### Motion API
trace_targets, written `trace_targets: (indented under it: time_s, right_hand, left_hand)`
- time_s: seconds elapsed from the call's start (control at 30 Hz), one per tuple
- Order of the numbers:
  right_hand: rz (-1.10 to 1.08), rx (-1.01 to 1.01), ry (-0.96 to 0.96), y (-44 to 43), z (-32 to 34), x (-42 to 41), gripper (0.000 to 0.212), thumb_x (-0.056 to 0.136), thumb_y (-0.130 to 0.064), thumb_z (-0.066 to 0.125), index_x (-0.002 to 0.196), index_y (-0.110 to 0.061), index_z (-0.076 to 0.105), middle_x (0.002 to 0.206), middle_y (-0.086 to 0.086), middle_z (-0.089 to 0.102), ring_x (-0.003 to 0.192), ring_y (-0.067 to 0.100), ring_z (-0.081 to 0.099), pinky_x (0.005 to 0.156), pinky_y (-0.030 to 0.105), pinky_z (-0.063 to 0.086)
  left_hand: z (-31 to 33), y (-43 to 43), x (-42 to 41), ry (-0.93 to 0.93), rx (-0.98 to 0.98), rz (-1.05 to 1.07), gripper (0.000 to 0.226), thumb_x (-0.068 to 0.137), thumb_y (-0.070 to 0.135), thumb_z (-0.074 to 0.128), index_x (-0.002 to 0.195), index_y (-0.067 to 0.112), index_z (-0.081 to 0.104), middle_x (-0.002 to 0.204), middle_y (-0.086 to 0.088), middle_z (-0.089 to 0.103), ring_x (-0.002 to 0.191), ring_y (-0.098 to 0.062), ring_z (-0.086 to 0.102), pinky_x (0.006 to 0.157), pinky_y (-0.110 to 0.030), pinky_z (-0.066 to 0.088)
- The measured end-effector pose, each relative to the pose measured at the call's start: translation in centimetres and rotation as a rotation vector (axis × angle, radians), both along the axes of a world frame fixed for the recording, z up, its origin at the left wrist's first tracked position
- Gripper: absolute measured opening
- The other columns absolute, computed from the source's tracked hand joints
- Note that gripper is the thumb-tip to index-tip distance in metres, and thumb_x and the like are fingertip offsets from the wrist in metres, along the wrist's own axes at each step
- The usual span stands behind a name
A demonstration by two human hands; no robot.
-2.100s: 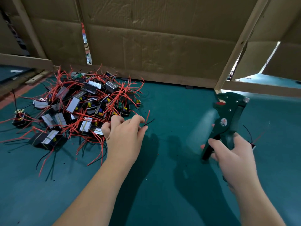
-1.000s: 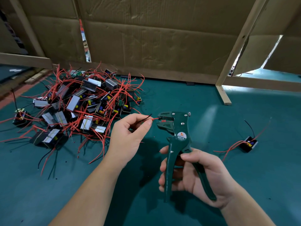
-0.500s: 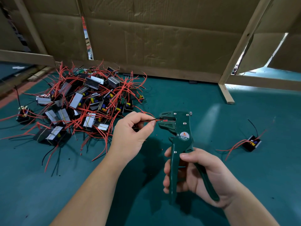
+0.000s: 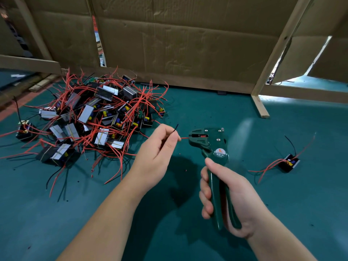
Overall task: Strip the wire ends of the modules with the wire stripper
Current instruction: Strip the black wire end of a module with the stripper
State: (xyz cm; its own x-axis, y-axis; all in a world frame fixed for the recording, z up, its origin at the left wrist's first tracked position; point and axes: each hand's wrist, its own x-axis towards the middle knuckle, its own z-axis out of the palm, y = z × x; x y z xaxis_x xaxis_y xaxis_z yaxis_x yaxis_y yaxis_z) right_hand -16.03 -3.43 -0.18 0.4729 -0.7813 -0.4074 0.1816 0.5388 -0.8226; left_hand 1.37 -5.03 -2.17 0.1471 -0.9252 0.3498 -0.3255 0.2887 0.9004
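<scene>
My right hand (image 4: 226, 196) grips the handles of a green wire stripper (image 4: 212, 147), squeezed close together, with the jaws pointing left. My left hand (image 4: 158, 153) pinches a red wire (image 4: 184, 138) whose tip sits just at the jaws; a thin black wire (image 4: 176, 127) sticks up from the same fingers. Both wires trail back toward a large heap of small black modules (image 4: 90, 117) with red leads at the left. One separate module (image 4: 289, 162) lies on the table at the right with its wires spread out.
The table has a teal mat (image 4: 188, 232). Cardboard walls (image 4: 178, 44) on a wooden frame (image 4: 259, 108) close the back. Tiny bits of red insulation (image 4: 186, 170) lie scattered on the mat beneath the hands.
The stripper handles have been squeezed together. My left hand has drawn back a little to the left, so the red wire tip now sits at the edge of the jaws.
</scene>
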Motion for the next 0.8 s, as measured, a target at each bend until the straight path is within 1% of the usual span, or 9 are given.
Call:
trace_targets:
  time_s: [0.07,0.13,0.2,0.27,0.37,0.43,0.57,0.73,0.8]
  right_hand:
    - [-0.022,0.031,-0.017,-0.2,-0.1,0.1,0.039,0.067,-0.048,0.065,0.073,-0.011,0.056,0.057,0.011,0.047,0.039,0.024,0.044,0.044,0.030,0.045]
    - [-0.005,0.066,-0.086,-0.5,-0.1,0.0,0.038,0.070,-0.043,0.062,0.082,-0.007,0.061,0.066,0.016,0.055,0.050,0.029,0.055,0.052,0.038,0.052]
    - [0.005,0.076,-0.140,-0.8,-0.3,-0.3,0.039,0.067,-0.033,0.062,0.092,-0.003,0.063,0.077,0.021,0.060,0.064,0.035,0.061,0.063,0.047,0.055]
    - [0.039,0.070,-0.138,-1.0,-0.4,-0.8,0.045,0.063,-0.026,0.063,0.099,0.000,0.061,0.081,0.022,0.060,0.070,0.038,0.062,0.067,0.050,0.055]
    - [0.160,0.073,-0.156,-1.0,-0.5,-1.2,0.037,0.067,-0.018,0.062,0.099,0.000,0.064,0.084,0.024,0.060,0.073,0.039,0.061,0.071,0.053,0.053]
    - [0.230,0.079,-0.199,-0.8,-0.5,-1.1,0.038,0.067,-0.022,0.063,0.099,-0.001,0.066,0.086,0.024,0.060,0.075,0.039,0.061,0.074,0.054,0.052]
    - [0.276,0.070,-0.257,-0.6,-0.6,-0.9,0.042,0.068,-0.024,0.063,0.102,-0.001,0.066,0.088,0.025,0.060,0.075,0.039,0.062,0.074,0.054,0.051]
    - [0.257,0.081,-0.226,-0.6,-0.3,-0.9,0.037,0.067,-0.024,0.064,0.097,-0.003,0.067,0.084,0.023,0.061,0.072,0.037,0.063,0.071,0.051,0.053]
    - [0.248,0.084,-0.187,-0.5,-0.1,-0.9,0.033,0.068,-0.024,0.068,0.093,-0.004,0.067,0.081,0.023,0.061,0.068,0.037,0.063,0.067,0.049,0.054]
  left_hand:
    - [-0.2,0.0,-0.1,-0.084,0.021,-0.015,0.027,0.096,0.040,0.036,0.081,0.033,0.057,0.078,0.009,0.052,0.075,-0.008,0.051,0.074,-0.023,0.039]
    - [-0.5,-0.1,0.0,-0.126,0.038,0.003,0.028,0.096,0.042,0.034,0.081,0.036,0.057,0.083,0.016,0.050,0.084,-0.006,0.052,0.083,-0.029,0.039]
    - [-0.6,-0.1,0.4,-0.144,0.020,0.066,0.027,0.095,0.043,0.037,0.077,0.037,0.056,0.084,0.012,0.050,0.086,-0.006,0.052,0.085,-0.033,0.040]
    - [-0.5,-0.2,0.8,-0.136,0.012,0.131,0.025,0.092,0.044,0.039,0.076,0.037,0.056,0.085,0.009,0.051,0.086,-0.005,0.053,0.087,-0.035,0.042]
    - [-0.2,-0.2,1.2,-0.146,0.019,0.179,0.023,0.091,0.040,0.042,0.075,0.034,0.057,0.084,0.008,0.050,0.084,-0.004,0.052,0.091,-0.043,0.041]
    - [-0.1,-0.2,1.1,-0.191,0.029,0.171,0.023,0.092,0.039,0.042,0.076,0.033,0.057,0.084,0.008,0.049,0.084,-0.005,0.051,0.093,-0.050,0.039]
    - [0.2,-0.1,0.8,-0.246,0.042,0.153,0.022,0.092,0.039,0.041,0.078,0.030,0.056,0.084,0.006,0.047,0.084,-0.007,0.050,0.094,-0.052,0.038]
    - [0.2,0.0,0.9,-0.300,0.024,0.148,0.022,0.098,0.030,0.049,0.080,0.024,0.060,0.081,0.007,0.044,0.081,-0.004,0.048,0.089,-0.051,0.040]
    - [0.2,0.0,0.9,-0.315,0.022,0.146,0.024,0.095,0.035,0.046,0.079,0.024,0.060,0.080,0.007,0.044,0.080,-0.004,0.047,0.087,-0.047,0.040]
